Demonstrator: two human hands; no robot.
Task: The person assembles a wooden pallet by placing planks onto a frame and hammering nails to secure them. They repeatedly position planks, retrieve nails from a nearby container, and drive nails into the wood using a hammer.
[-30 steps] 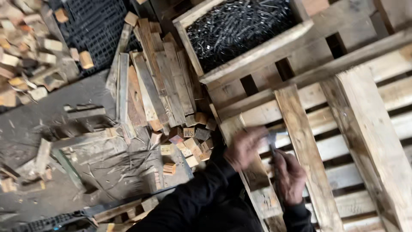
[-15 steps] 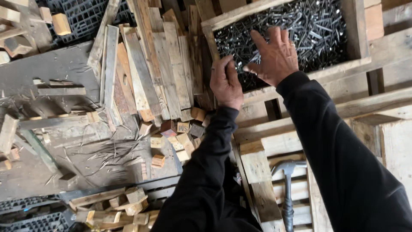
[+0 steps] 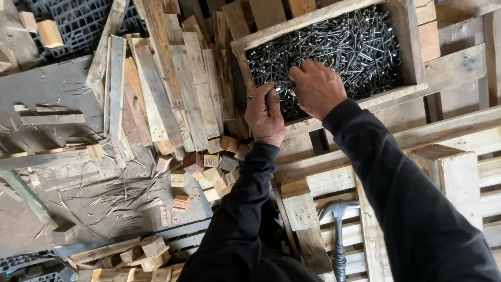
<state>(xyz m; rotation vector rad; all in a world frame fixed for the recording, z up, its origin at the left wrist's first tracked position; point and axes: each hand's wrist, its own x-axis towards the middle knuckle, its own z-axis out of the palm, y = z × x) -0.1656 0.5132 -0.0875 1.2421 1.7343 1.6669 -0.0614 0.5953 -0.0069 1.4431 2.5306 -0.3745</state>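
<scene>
Rough pallet boards and scattered offcuts fill the workshop floor. Both hands reach into a wooden box of dark nails, its long axis running left to right, slightly tilted. Left hand has fingers curled together, pinching nails; right hand has fingers bent down among them, its grip hidden. Below the fingers, a hammer lies head-up on the slats.

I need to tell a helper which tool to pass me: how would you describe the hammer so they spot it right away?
Start at the wooden box of dark nails where both hands are. Come straight down onto the pale pallet slats. The hammer lies there beside the black sleeve, the only metal-headed tool among bare wood.
</scene>
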